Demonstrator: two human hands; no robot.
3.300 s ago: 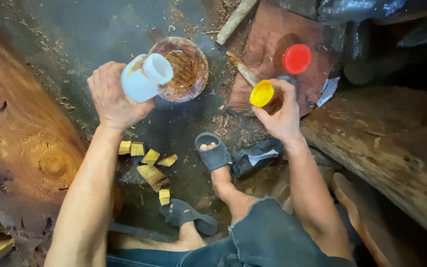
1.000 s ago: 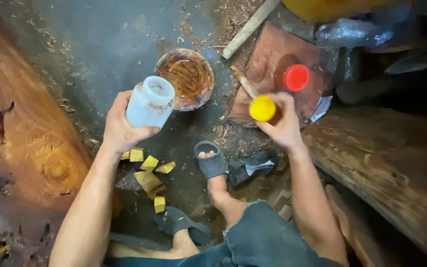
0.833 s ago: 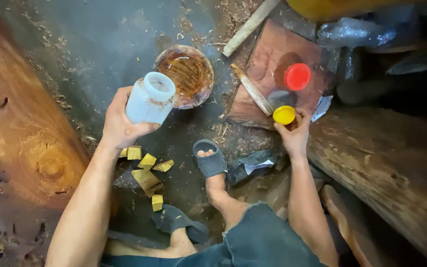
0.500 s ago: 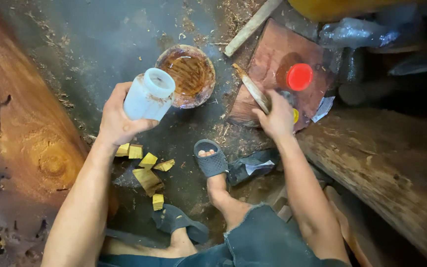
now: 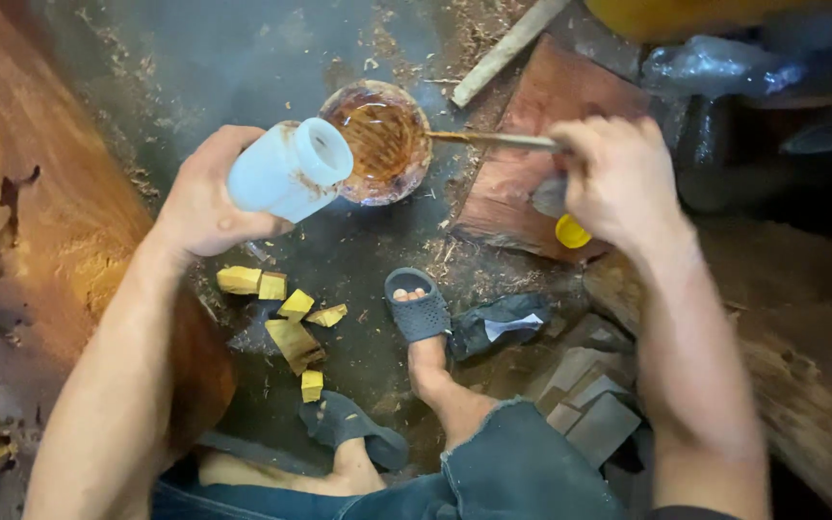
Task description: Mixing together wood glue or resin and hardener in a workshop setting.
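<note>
My left hand (image 5: 202,197) grips a white plastic bottle (image 5: 286,178), uncapped and tipped on its side, its open mouth next to the rim of a round bowl (image 5: 377,141) with brown, sawdust-like contents. My right hand (image 5: 618,178) holds a thin wooden stick (image 5: 493,140) whose far end reaches into the bowl. A yellow cap (image 5: 571,232) lies on the reddish wooden board (image 5: 522,183) just under my right hand.
Small yellow wood blocks (image 5: 286,318) lie on the dark floor near my feet in dark sandals (image 5: 418,306). A large wood slab (image 5: 21,221) fills the left. A long stick (image 5: 507,48) lies beyond the bowl; grey scraps (image 5: 585,395) and timber sit at right.
My right hand put the yellow cap down on the board, took up the thin stick and brought its tip into the bowl. The left hand tipped the bottle further toward the bowl.
</note>
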